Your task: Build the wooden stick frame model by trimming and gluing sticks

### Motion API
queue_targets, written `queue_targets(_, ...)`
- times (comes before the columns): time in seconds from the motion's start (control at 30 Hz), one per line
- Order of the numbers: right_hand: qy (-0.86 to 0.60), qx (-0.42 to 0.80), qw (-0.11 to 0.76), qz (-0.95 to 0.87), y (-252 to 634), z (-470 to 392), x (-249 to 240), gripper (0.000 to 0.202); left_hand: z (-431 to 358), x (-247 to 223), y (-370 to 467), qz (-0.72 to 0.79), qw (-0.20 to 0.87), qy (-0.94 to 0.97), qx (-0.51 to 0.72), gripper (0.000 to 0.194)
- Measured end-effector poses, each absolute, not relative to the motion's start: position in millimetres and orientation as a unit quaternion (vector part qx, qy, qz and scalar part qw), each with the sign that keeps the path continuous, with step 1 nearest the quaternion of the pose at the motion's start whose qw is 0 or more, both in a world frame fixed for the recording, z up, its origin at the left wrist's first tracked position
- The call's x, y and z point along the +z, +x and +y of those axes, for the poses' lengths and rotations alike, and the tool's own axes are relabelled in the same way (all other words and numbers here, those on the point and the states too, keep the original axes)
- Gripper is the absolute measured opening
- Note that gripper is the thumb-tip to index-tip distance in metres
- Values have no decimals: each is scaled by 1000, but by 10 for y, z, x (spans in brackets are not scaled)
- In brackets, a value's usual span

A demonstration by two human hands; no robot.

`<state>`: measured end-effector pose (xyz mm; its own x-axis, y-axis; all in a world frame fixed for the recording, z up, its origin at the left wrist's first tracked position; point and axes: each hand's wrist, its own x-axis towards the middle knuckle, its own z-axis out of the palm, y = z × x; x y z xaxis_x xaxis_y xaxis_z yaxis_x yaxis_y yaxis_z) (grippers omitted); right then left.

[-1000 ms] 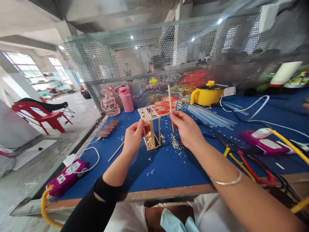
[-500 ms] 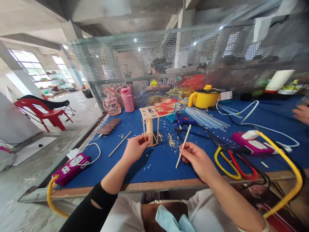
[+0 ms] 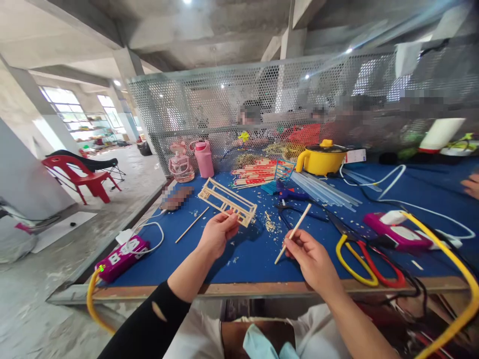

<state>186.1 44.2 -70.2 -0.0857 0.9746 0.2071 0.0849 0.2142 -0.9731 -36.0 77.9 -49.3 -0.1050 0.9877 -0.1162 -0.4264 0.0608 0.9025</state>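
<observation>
Between thumb and fingers, my left hand grips one end of a small wooden stick frame, an open box shape tilted to the left above the blue table. A thin wooden stick is pinched in my right hand, its upper end leaning right. Another loose stick lies on the table left of my left hand. Wood crumbs are scattered between my hands. Scissors with one yellow and one red handle rest just right of my right hand.
Purple power strips and cables sit at both sides. Behind are a pink bottle, a pile of red-marked sticks, clear glue sticks, a blue glue gun and a yellow pot. Another person's hand shows far right.
My left hand has lifted the wooden frame and tipped it from upright to slanting left. My right hand still holds its stick, at nearly the same place. The camera view has shifted slightly.
</observation>
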Motion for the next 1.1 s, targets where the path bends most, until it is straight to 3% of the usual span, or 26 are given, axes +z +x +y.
queue_targets(0.27, -453, 464, 502, -572, 1828, 477, -669, 27, 663, -535, -158, 441, 564, 326, 618, 34)
queue_targets(0.4, -442, 456, 483, -603, 1733, 658, -441, 27, 594, -537, -110, 442, 545, 371, 608, 31)
queue_targets(0.5, -379, 438, 518, -629, 1603, 889, -191, 24, 584, -533, -147, 426, 561, 400, 586, 26)
queue_targets(0.7, -315, 521, 454, -650, 1413, 1181, 3, 22, 768, -316, -332, 375, 602, 513, 483, 22)
queue_targets(0.8, -320, 546, 473, -613, 1391, 1161, -69, 23, 917, -145, -410, 360, 566, 610, 421, 15)
queue_targets(0.97, -326, 517, 510, -605, 1338, 1258, -84, 22, 1170, -2, -438, 334, 520, 656, 433, 36)
queue_targets(1.1, -332, 483, 496, -641, 1261, 1472, 31, 21, 1311, 3, -454, 333, 524, 622, 478, 36)
